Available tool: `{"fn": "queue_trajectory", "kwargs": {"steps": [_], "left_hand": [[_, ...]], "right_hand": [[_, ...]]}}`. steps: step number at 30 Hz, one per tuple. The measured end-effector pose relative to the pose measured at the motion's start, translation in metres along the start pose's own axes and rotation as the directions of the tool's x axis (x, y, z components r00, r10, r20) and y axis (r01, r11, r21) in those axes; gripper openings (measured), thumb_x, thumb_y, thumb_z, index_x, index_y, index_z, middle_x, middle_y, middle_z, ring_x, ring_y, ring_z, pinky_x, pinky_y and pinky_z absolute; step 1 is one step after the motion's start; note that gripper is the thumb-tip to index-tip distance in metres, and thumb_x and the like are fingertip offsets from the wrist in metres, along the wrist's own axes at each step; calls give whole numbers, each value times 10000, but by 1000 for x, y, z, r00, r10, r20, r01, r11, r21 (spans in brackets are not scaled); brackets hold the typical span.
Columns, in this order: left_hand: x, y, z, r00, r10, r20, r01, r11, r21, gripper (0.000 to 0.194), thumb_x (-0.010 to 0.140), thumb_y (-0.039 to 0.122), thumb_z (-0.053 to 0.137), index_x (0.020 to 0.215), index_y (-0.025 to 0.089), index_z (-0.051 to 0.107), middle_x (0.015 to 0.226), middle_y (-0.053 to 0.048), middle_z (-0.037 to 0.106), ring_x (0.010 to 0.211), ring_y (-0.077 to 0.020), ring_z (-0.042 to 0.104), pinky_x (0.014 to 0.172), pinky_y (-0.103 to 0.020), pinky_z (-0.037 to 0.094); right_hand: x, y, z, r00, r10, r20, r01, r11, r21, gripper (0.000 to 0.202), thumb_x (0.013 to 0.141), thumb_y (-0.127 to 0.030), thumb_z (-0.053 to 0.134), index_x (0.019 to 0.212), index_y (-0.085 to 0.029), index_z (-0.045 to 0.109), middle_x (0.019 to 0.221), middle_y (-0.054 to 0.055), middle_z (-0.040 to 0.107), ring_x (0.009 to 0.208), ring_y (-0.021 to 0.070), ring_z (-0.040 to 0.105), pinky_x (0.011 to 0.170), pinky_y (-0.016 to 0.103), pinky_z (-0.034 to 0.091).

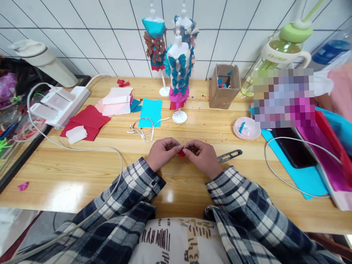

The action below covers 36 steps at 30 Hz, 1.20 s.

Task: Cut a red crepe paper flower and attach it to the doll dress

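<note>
Between my two hands, over the wooden table (pixel 155 189), is a small piece of red crepe paper (pixel 182 152). My left hand (pixel 165 152) pinches its left side between thumb and fingers. On the other side my right hand (pixel 202 156) pinches it too, the fingers curled. A pair of thread snips (pixel 231 155) lies just right of my right hand. Beyond my hands stand small white mannequins dressed in paper bows; the nearest mannequin (pixel 178 69) wears teal bows over magenta and red ruffles.
Left of the mannequins lie a blue paper sheet (pixel 151 109), a coil of cord (pixel 143 127) and red paper (pixel 90 120). A pink dish (pixel 247 128), a cardboard box (pixel 225 87) and a phone (pixel 295 148) are rightward. A white cable (pixel 106 148) crosses the left side near a power strip (pixel 61 104).
</note>
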State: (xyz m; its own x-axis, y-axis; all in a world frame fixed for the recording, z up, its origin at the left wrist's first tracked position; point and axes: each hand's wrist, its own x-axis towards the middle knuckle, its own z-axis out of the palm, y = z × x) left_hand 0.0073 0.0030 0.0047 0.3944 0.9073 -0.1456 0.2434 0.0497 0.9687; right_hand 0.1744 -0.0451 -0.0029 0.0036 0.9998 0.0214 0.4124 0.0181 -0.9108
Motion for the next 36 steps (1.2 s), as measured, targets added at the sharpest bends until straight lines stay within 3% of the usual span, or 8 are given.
{"fn": "queue_trajectory", "kwargs": {"steps": [8,14,19,22,26,31,36], "left_hand": [[1,0,-3,995,-19,96,30,993,-115,289,674,392,738,787,136,667,765,-59,719,732,-185,667,728,-321,530],[3,1,-7,997,-43,66,51,992,-119,289,670,401,743,752,133,673,735,-61,716,673,-164,647,661,-288,516],[2,1,-6,997,-34,72,42,994,-102,296,668,413,738,759,139,672,725,-52,711,664,-161,641,649,-288,514],[1,0,-3,996,-38,84,47,993,-111,292,661,403,743,756,137,666,740,-54,713,688,-166,651,673,-293,516],[0,0,0,999,-43,7,44,982,-181,281,665,383,746,756,138,644,708,-40,699,634,-143,628,624,-269,498],[0,1,3,996,-55,-66,39,972,-231,268,686,371,733,762,138,625,683,-32,683,597,-127,607,564,-239,454],[1,-1,4,998,-38,-46,27,977,-210,274,666,366,746,751,136,624,691,-33,685,624,-138,621,597,-254,472]], "right_hand": [[1,0,-2,1000,-5,-3,5,998,58,122,785,-292,584,811,-182,631,710,9,647,622,130,566,546,236,434],[2,-4,-4,997,-62,-37,66,993,98,97,805,-282,570,802,-190,602,751,8,636,653,124,562,567,229,449],[1,-2,-2,999,12,-42,-7,991,135,251,777,-374,620,947,-191,606,811,21,652,634,125,576,568,242,474],[0,-1,0,998,9,-60,-5,998,60,203,772,-384,624,829,-190,640,756,20,661,623,132,574,584,255,470],[0,-1,4,994,43,-101,-33,995,94,173,787,-358,601,784,-191,650,742,19,672,617,135,580,598,262,476],[0,-1,6,993,110,-52,-100,981,165,177,792,-354,578,819,-190,639,768,27,677,605,136,592,564,257,488],[0,-2,6,992,116,-46,-99,956,278,244,799,-366,570,972,-196,597,872,37,682,667,139,631,565,245,500]]}}
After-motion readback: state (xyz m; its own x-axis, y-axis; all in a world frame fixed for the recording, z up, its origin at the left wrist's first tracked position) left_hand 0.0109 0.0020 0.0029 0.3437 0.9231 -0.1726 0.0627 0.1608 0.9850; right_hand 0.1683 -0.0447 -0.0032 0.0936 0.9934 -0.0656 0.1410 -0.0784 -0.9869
